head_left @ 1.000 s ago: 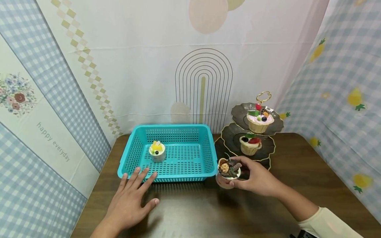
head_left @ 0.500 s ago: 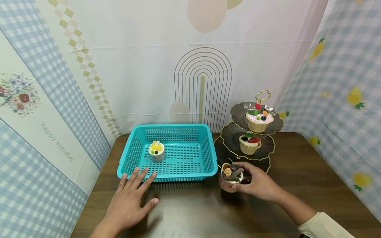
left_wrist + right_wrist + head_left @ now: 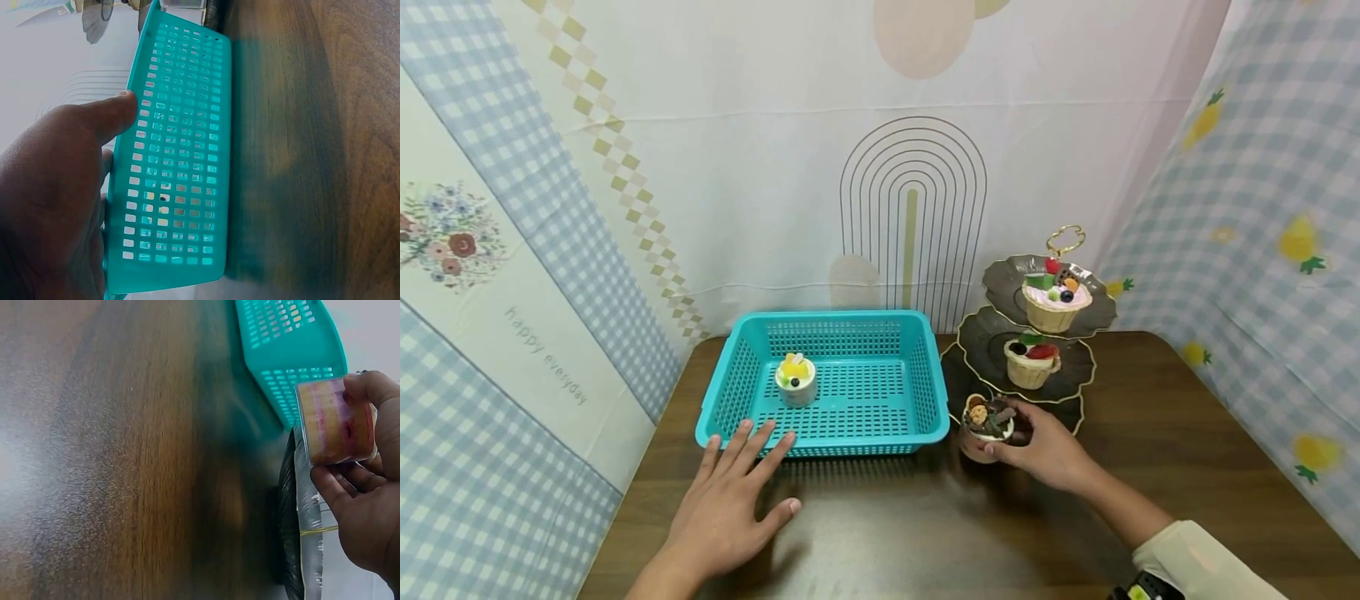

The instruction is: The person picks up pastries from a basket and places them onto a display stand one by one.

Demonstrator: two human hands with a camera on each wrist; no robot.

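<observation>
My right hand (image 3: 1041, 446) grips a clear dessert cup (image 3: 987, 432) topped with chocolate pieces and a biscuit, by the front of the tiered stand's lowest plate (image 3: 958, 379). In the right wrist view, pink and yellow cake layers show through the cup's wall (image 3: 334, 422), held above the table. Spread, straight fingers of my left hand (image 3: 726, 508) lie at the near rim of a turquoise basket (image 3: 850, 442). In the left wrist view the thumb (image 3: 115, 115) is at that rim. A small dessert cup with yellow fruit (image 3: 795, 382) stands inside the basket, left of its middle.
A three-tier dark plate stand with a gold handle (image 3: 1065, 239) rises right of the basket. One fruit tart (image 3: 1056, 302) sits on its top plate, another tart (image 3: 1032, 364) on the middle one. A cloth wall (image 3: 760, 183) closes off the table's back.
My right hand has carried the chocolate-topped cup slightly right, away from the basket's corner, and then a little towards the stand's lowest plate. The left hand has stayed in place.
</observation>
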